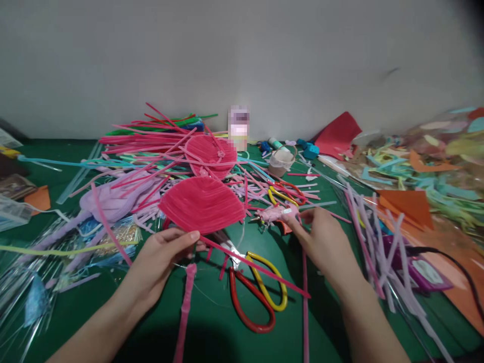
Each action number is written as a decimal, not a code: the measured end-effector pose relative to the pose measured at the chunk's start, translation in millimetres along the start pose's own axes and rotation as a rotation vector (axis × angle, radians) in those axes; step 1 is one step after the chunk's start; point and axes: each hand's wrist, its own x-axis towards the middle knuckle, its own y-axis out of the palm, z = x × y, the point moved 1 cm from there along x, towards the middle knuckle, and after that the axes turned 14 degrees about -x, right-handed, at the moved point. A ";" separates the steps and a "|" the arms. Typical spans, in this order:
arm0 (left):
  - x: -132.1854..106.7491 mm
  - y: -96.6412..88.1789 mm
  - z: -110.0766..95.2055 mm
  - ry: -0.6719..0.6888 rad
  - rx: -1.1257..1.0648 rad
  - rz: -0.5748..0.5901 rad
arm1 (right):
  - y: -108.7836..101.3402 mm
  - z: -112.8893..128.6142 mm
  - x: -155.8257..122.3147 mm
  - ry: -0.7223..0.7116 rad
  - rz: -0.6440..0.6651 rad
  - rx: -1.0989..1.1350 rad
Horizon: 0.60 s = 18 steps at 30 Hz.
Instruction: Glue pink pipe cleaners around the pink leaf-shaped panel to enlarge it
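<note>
My left hand (162, 254) pinches the lower edge of a fan-shaped pink petal (202, 204) made of pipe cleaners and holds it up over the green table (215, 322). My right hand (321, 239) is closed on a small pale pink piece (274, 214) just to the right of the petal. A second pink petal (209, 154) lies behind on the pile. Scissors with red and yellow handles (257, 292) lie between my forearms. A long pink stem (185, 307) lies by my left wrist.
A heap of pink, lilac, green and blue pipe cleaners (143, 146) covers the back left. A small cup (280, 161) and blue bits stand behind. Coloured paper scraps (416, 166) and orange sheets fill the right; lilac stems (378, 237) and a purple tool (419, 267) lie there.
</note>
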 end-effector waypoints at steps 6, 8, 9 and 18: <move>7.1 -6.1 -1.8 -0.023 -0.114 -0.021 | 21.9 4.5 -3.2 -0.093 0.140 -0.221; 8.3 -7.1 -2.3 -0.031 -0.151 -0.036 | 20.4 5.7 -1.2 -0.076 0.153 -0.200; 8.6 -7.2 -2.7 -0.030 -0.164 -0.043 | 18.6 5.2 0.1 -0.060 0.156 -0.187; 3.3 -2.1 -4.5 -0.012 -0.117 -0.035 | -9.5 12.4 -2.8 0.215 -0.201 0.273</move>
